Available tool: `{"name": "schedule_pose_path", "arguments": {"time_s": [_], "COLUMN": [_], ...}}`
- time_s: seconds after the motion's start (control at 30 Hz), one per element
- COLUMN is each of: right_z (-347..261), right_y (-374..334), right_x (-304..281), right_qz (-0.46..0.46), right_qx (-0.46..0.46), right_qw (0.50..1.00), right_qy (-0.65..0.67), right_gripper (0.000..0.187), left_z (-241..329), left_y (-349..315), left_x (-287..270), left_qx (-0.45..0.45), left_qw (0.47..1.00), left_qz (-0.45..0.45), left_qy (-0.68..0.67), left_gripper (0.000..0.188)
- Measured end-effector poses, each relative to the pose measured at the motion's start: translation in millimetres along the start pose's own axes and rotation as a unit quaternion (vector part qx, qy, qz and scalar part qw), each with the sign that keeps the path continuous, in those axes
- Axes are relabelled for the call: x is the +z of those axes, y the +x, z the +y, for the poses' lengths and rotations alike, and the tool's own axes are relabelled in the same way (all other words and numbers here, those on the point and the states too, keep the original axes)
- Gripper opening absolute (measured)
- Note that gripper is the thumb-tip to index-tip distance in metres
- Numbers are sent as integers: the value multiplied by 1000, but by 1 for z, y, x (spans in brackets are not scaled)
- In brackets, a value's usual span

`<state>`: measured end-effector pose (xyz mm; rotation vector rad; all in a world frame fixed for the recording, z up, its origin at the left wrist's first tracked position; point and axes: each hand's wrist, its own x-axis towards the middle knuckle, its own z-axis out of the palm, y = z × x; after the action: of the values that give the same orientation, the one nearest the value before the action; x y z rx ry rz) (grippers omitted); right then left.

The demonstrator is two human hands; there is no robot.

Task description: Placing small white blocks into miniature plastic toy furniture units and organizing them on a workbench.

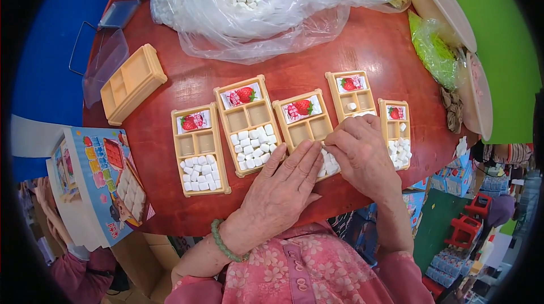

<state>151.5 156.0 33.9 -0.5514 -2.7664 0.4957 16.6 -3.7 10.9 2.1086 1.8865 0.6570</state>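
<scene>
My left hand [277,193], a green bead bracelet at its wrist, lies with fingers stretched out across the lower part of the middle tan tray [298,134]. My right hand [362,153] is bent over that tray's right edge, fingertips pinched beside its small white marshmallows [328,164]. Whatever the pinch holds is hidden. Two similar trays stand to the left: the outer tray [185,145] and the inner tray [236,119]. Two more stand to the right: the nearer tray [341,101], partly behind my right hand, and the outermost tray [392,129]. Each has a strawberry-printed packet on top and marshmallows below.
A large clear bag [255,37] of marshmallows lies at the back. Stacked tan trays [136,85], clear plastic bins [107,57] and a printed blue box [116,185] stand left. Pale basins [447,6] and a green bag [433,49] stand right. Another person's hands [50,207] show at far left.
</scene>
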Motion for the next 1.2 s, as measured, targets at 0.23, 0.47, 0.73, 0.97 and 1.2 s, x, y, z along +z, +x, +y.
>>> {"name": "schedule_pose_path", "arguments": {"time_s": [0.23,0.47,0.73,0.97,1.2], "right_z": [-1,-1,3,-4,-11], "right_y": [-2,-19,-36,-33,-36], "right_x": [-7,-17,-15,-17,-20], "right_qz": [-39,2,-19,-66,-36], "right_qx": [-19,-15,-25,-36,-37], "right_qw": [999,999,997,997,998], "right_qy": [4,41,64,4,26], "right_gripper": [17,18,16,14,19], "left_z": [0,4,26,27,26], "left_y": [0,1,-29,-32,-33], "left_x": [-1,-12,-12,-2,-2], "left_qx": [7,3,-33,-51,-55], "left_qw": [1000,1000,999,999,998], "left_qz": [-9,22,-10,-11,7], "left_qy": [12,-15,7,8,16], "left_gripper": [69,81,79,79,81]}}
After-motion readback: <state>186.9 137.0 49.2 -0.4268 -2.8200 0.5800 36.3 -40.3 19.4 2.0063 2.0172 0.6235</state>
